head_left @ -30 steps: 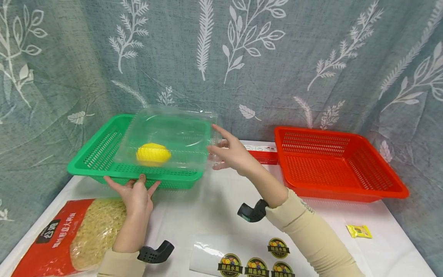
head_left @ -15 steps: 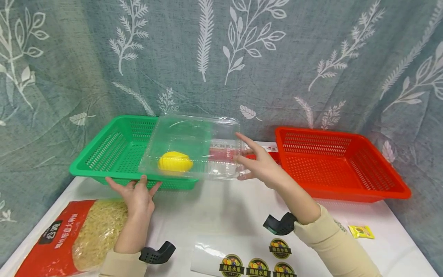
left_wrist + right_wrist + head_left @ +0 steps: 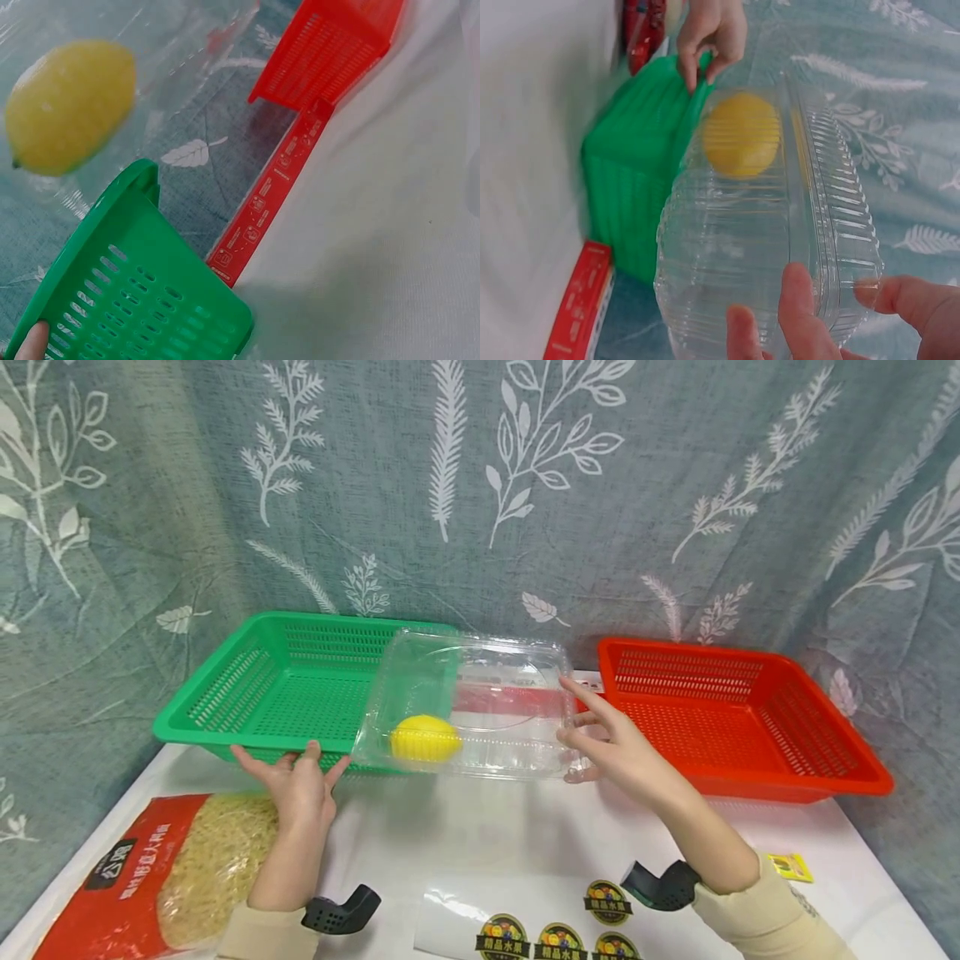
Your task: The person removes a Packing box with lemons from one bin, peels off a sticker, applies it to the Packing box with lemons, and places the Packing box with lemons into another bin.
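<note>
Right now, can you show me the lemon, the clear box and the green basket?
lemon (image 3: 425, 738): head view, middle of its yellow side
clear box (image 3: 480, 700): head view, middle of its see-through top
green basket (image 3: 315, 702): head view, its bare bottom inside

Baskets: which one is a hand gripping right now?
The green basket, on the left: the left hand grips its near rim. No hand holds the red basket, on the right.

Clear box (image 3: 480, 706) aloft near green basket (image 3: 315, 702), 1 yellow lemon (image 3: 425, 738) inside
</note>
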### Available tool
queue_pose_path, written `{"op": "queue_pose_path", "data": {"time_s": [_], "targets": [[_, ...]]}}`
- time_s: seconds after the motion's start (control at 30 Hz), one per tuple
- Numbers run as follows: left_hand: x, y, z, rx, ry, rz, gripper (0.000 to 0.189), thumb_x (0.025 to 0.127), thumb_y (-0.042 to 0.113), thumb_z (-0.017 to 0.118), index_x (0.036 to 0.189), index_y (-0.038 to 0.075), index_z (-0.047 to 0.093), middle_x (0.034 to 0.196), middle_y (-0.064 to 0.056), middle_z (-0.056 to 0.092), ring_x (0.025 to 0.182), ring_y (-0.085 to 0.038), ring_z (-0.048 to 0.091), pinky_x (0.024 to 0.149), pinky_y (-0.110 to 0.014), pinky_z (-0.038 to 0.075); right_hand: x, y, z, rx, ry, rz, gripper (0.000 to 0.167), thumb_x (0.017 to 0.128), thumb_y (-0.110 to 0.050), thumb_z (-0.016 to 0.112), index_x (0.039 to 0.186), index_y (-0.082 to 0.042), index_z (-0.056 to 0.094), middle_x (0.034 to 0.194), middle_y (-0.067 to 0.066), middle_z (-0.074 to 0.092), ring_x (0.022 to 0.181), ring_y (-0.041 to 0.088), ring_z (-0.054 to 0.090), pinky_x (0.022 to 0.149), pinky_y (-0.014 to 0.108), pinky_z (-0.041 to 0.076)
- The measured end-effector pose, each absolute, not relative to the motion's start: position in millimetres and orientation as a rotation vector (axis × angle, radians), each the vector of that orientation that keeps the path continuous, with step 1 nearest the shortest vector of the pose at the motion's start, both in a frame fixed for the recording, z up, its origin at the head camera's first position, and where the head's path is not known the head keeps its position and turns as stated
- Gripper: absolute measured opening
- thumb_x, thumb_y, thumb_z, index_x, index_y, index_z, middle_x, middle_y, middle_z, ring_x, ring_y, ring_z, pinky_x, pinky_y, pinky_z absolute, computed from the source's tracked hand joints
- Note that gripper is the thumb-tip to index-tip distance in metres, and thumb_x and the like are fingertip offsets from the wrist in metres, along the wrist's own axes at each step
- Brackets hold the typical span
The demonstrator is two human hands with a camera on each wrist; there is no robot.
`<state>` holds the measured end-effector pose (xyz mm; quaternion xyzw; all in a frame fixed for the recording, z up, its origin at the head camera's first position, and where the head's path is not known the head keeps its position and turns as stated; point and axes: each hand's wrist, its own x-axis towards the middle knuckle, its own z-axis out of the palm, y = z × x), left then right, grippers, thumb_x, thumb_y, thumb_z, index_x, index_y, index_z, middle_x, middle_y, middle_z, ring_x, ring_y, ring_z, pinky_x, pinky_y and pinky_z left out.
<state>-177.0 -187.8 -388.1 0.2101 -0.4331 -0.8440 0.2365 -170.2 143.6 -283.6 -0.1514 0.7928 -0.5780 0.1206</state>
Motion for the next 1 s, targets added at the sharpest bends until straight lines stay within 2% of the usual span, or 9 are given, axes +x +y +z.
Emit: {"op": "queue_pose_path", "data": {"time_s": [0.13,0.27,0.43,0.53,1.0], "targets": [[-179.2,-189.1,-392.7,0.543,-1.172,-2.322,0.093,0.093,0.005,0.046,0.134,0.05,-0.025,0.148,-0.013,0.006,0.127,-0.021,0.033,0.083,-0.043,0.049,-163.1,155.2,-287.5,-0.444,2.371,-1.655,0.064,0.09,-0.01,0.054,0.146,-0.019,0.025,0.122,0.026,0.039,0.097,0.033,0.054,0.064,0.04,0.055],[-178.5,-189.7,-394.8,0.542,-1.18,-2.327,0.093,0.093,0.006,0.046,0.133,0.051,-0.025,0.149,-0.013,0.003,0.127,-0.021,0.032,0.083,-0.042,0.049,-155.9,166.5,-291.7,-0.443,2.445,-1.606,0.063,0.09,-0.012,0.056,0.145,-0.019,0.026,0.124,0.024,0.04,0.103,0.033,0.047,0.064,0.037,0.055],[-173.3,-186.2,-385.2,0.574,-1.189,-2.323,0.092,0.094,0.005,0.044,0.134,0.049,-0.026,0.148,-0.014,0.006,0.126,-0.023,0.032,0.084,-0.041,0.049,-148.3,178.2,-295.1,-0.444,2.476,-1.589,0.063,0.09,-0.012,0.056,0.145,-0.016,0.025,0.125,0.026,0.039,0.102,0.035,0.05,0.067,0.035,0.055],[-167.8,-180.8,-371.9,0.596,-1.195,-2.327,0.09,0.094,0.002,0.04,0.134,0.044,-0.029,0.148,-0.014,0.006,0.128,-0.023,0.031,0.085,-0.041,0.048,-143.8,183.6,-296.0,-0.433,2.467,-1.598,0.064,0.09,-0.012,0.056,0.145,-0.015,0.025,0.127,0.028,0.037,0.103,0.036,0.05,0.067,0.035,0.055],[-164.8,-178.9,-363.3,0.588,-1.197,-2.343,0.089,0.095,0.002,0.038,0.134,0.042,-0.03,0.147,-0.014,0.006,0.128,-0.023,0.031,0.086,-0.04,0.048,-126.7,200.6,-301.8,-0.342,2.395,-1.654,0.064,0.09,-0.009,0.055,0.146,-0.014,0.023,0.123,0.027,0.035,0.098,0.033,0.053,0.063,0.04,0.055]]}}
